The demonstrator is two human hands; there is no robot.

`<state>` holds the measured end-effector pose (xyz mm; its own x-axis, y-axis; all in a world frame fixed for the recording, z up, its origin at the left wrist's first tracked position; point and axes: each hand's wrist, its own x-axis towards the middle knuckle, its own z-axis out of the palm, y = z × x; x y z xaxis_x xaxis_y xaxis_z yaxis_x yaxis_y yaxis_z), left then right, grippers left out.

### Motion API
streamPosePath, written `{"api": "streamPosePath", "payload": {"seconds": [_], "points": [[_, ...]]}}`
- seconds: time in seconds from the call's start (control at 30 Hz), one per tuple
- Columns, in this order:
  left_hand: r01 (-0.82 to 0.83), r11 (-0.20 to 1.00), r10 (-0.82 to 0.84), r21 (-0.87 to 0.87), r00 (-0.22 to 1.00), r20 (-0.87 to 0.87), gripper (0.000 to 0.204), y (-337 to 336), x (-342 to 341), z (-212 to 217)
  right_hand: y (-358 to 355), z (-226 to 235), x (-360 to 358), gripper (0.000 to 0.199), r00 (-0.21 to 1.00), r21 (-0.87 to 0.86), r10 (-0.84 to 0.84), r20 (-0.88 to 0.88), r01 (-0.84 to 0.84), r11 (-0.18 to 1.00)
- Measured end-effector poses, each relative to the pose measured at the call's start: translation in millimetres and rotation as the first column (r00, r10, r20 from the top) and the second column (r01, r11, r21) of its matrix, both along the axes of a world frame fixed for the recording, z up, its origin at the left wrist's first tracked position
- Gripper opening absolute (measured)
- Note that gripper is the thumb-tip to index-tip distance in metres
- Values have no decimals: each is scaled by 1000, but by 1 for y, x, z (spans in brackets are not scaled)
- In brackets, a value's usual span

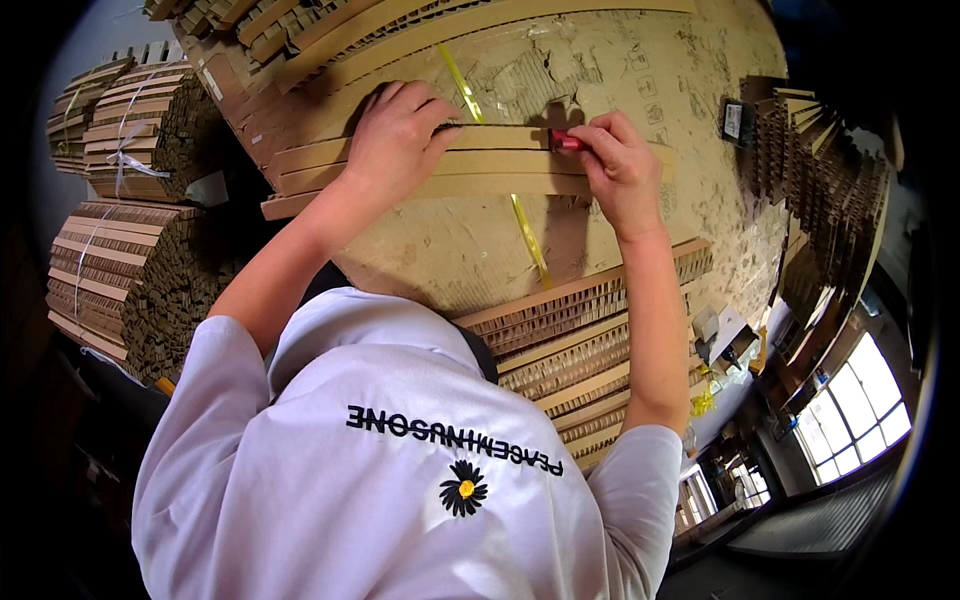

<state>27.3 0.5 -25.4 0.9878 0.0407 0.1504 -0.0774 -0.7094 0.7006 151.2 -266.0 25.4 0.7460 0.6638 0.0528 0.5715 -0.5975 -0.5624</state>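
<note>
Cardboard strips [500, 161] lie upper centre of the frame, long axis left to right, crossing over a yellow strap [528, 240]. Hands apart: left hand [398, 132] on the strips, fingers bent, firmness of hold unclear; right hand [622, 168] closed round a small red tool [572, 143], toward their right end.

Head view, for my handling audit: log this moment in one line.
left hand: on cardboard strips; right hand: gripping red object; yellow strap: beneath strips
</note>
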Motion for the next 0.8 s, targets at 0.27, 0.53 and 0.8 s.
{"api": "streamPosePath", "payload": {"seconds": [0.27,0.53,0.8], "points": [[16,994,-32,-110,989,-147,13,-1,6,-6,3,5,2,25,999,-58,37,35,-35,998],[42,990,-61,-133,988,-143,10,-1,11,-3,9,6,5,29,996,-81,81,47,-77,994],[37,993,-66,-113,960,-272,10,-8,18,0,-1,15,-3,27,999,-17,-39,8,39,999]]}}
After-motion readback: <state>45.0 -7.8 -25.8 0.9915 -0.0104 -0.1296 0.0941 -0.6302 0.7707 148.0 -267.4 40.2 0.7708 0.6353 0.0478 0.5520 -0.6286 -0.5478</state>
